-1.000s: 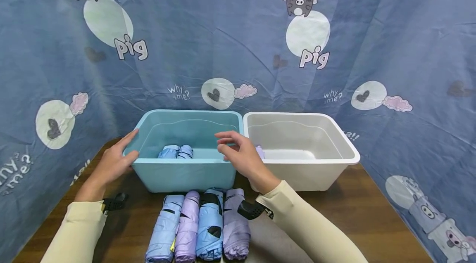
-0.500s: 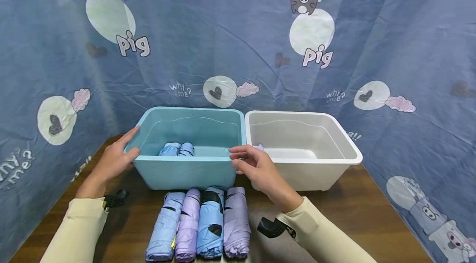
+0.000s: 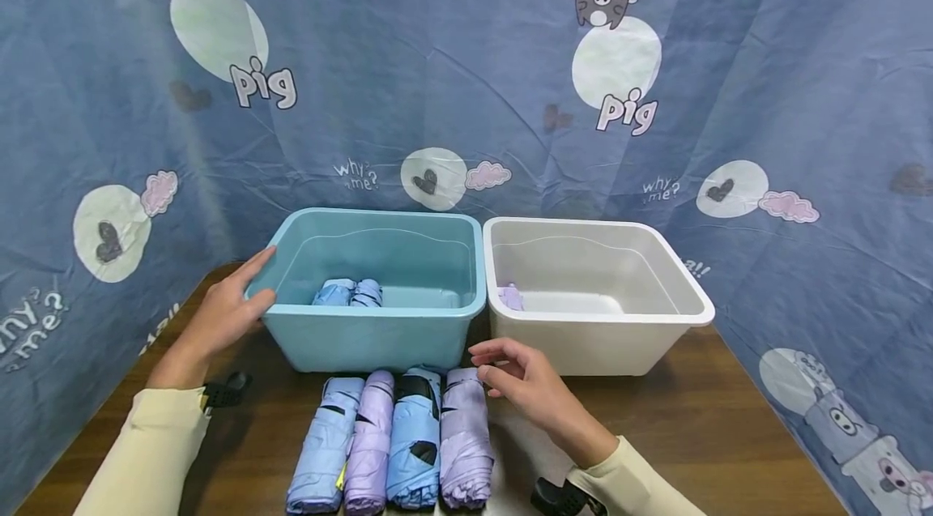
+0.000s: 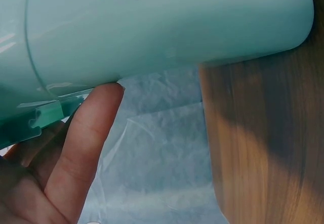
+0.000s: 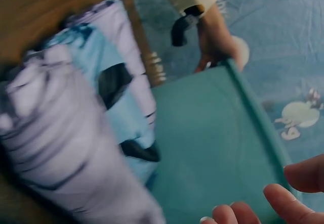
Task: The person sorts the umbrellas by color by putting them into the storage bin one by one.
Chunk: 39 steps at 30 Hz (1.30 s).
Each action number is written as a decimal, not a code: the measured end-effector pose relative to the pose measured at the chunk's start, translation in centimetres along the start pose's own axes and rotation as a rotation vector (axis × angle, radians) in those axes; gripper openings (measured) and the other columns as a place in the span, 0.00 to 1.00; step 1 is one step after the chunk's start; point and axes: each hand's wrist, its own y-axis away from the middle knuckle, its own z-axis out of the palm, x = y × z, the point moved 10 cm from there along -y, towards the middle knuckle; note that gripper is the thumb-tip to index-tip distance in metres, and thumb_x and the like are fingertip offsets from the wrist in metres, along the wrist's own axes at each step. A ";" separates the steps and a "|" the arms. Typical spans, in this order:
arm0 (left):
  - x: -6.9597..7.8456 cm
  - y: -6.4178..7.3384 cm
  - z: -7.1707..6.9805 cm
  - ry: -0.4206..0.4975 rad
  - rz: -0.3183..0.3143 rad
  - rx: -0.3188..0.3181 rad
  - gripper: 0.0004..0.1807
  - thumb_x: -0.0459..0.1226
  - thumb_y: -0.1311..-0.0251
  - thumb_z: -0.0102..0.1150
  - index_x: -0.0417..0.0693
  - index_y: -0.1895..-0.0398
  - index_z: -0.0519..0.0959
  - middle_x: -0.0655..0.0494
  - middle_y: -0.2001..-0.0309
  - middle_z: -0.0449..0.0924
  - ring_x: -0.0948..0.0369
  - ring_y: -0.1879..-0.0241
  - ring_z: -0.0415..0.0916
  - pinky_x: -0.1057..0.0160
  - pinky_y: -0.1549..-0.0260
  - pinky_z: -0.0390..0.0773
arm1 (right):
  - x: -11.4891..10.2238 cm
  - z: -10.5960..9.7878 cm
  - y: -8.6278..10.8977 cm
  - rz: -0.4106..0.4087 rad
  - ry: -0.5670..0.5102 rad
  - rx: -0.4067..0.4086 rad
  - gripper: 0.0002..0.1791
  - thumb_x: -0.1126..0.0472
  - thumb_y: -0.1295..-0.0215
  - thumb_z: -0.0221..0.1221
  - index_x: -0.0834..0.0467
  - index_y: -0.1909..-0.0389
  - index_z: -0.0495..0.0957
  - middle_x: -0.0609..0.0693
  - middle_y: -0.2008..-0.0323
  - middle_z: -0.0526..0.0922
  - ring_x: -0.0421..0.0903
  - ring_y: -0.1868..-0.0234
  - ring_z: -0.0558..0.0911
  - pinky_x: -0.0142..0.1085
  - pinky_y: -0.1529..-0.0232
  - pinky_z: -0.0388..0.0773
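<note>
Light-blue rolled bundle [image 3: 324, 447], one; lilac rolled bundle [image 3: 368, 445], one; sky-blue rolled bundle with black patches [image 3: 413, 451], one; greyish-lavender rolled bundle [image 3: 466, 443], one. Total on the table [image 3: 700, 407]: four, laid side by side in a row, lengthwise to the person, in front of the teal bin.

Right hand [image 3: 535, 386], one: near the far end of the greyish-lavender bundle; thumb and fingertips apart, fingers loosely bent, nothing between them. Contact with the bundle cannot be told.

Bins, two, set side by side. Teal bin [image 3: 364, 344], left: contains two blue rolls [image 3: 334, 293], partly hidden by the front wall. White bin [image 3: 576, 347], right: contains one lilac roll [image 3: 511, 297], partly hidden.

Left hand [image 3: 222, 312], one: at the left end of the teal bin, thumb and index finger straight, spread apart and touching it; remaining fingers largely hidden.

Cream sleeves [image 3: 138, 455], two. Black wrist devices [image 3: 227, 390], two.

Blue printed cloth [image 3: 466, 54], one, behind the bins; lettering "pig", twice.
</note>
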 end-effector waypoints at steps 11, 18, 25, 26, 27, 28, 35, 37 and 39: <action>-0.4 -0.1 0.2 0.016 -0.006 -0.007 0.39 0.35 0.37 0.44 0.50 0.22 0.44 0.32 0.27 0.46 0.29 0.43 0.62 0.46 0.71 0.81 | 4.8 0.2 1.4 0.075 -0.001 -0.004 0.20 0.63 0.34 0.57 0.66 0.43 0.73 0.66 0.50 0.77 0.55 0.54 0.80 0.48 0.61 0.81; -0.2 0.0 0.2 -0.001 -0.001 0.005 0.39 0.35 0.37 0.44 0.49 0.22 0.45 0.32 0.27 0.47 0.33 0.47 0.65 0.56 0.76 0.78 | 6.6 1.3 2.0 0.105 0.033 -0.065 0.28 0.62 0.37 0.60 0.60 0.36 0.68 0.65 0.51 0.74 0.47 0.63 0.79 0.43 0.69 0.81; -0.1 0.1 0.0 -0.005 -0.010 0.011 0.38 0.36 0.36 0.43 0.50 0.22 0.45 0.31 0.27 0.47 0.31 0.46 0.65 0.53 0.76 0.79 | 7.5 2.2 2.1 0.165 0.028 -0.040 0.40 0.59 0.41 0.65 0.55 0.29 0.58 0.63 0.52 0.73 0.49 0.65 0.78 0.38 0.78 0.77; -0.2 0.1 0.1 -0.006 -0.013 0.007 0.38 0.36 0.36 0.43 0.50 0.22 0.45 0.30 0.28 0.47 0.31 0.46 0.64 0.53 0.76 0.79 | 7.5 2.5 2.0 0.164 0.031 -0.043 0.41 0.58 0.41 0.65 0.56 0.29 0.56 0.64 0.51 0.73 0.49 0.65 0.79 0.38 0.77 0.78; -0.3 0.2 0.1 -0.007 -0.016 0.003 0.38 0.36 0.36 0.42 0.50 0.22 0.45 0.30 0.28 0.47 0.31 0.46 0.65 0.53 0.76 0.79 | 7.5 2.7 1.9 0.159 0.040 -0.048 0.43 0.58 0.41 0.66 0.57 0.28 0.55 0.64 0.51 0.73 0.50 0.64 0.79 0.39 0.76 0.79; -0.4 0.3 0.2 -0.007 -0.016 -0.001 0.38 0.36 0.36 0.43 0.49 0.22 0.45 0.30 0.28 0.47 0.32 0.47 0.65 0.54 0.76 0.79 | 7.4 3.0 1.8 0.147 0.051 -0.053 0.44 0.59 0.42 0.66 0.58 0.28 0.54 0.64 0.51 0.74 0.51 0.62 0.80 0.40 0.73 0.80; -0.2 0.2 0.1 0.006 0.015 0.012 0.38 0.35 0.36 0.43 0.49 0.22 0.45 0.31 0.28 0.48 0.31 0.46 0.65 0.54 0.76 0.79 | 6.6 3.5 1.6 0.053 0.188 -0.024 0.48 0.56 0.48 0.70 0.57 0.28 0.56 0.68 0.49 0.63 0.59 0.52 0.78 0.40 0.60 0.81; -0.1 0.1 0.0 0.004 0.023 0.019 0.38 0.35 0.36 0.43 0.50 0.22 0.45 0.31 0.28 0.48 0.32 0.46 0.65 0.55 0.76 0.78 | 6.5 3.5 1.6 0.049 0.222 -0.014 0.46 0.55 0.49 0.71 0.55 0.29 0.60 0.66 0.51 0.62 0.58 0.53 0.77 0.38 0.63 0.81; 0.0 0.0 -0.1 0.001 0.027 0.021 0.38 0.35 0.36 0.43 0.50 0.22 0.45 0.32 0.27 0.48 0.34 0.47 0.65 0.56 0.76 0.78 | 6.4 3.5 1.6 0.055 0.262 -0.006 0.43 0.54 0.49 0.71 0.53 0.31 0.64 0.64 0.54 0.63 0.56 0.53 0.74 0.36 0.65 0.80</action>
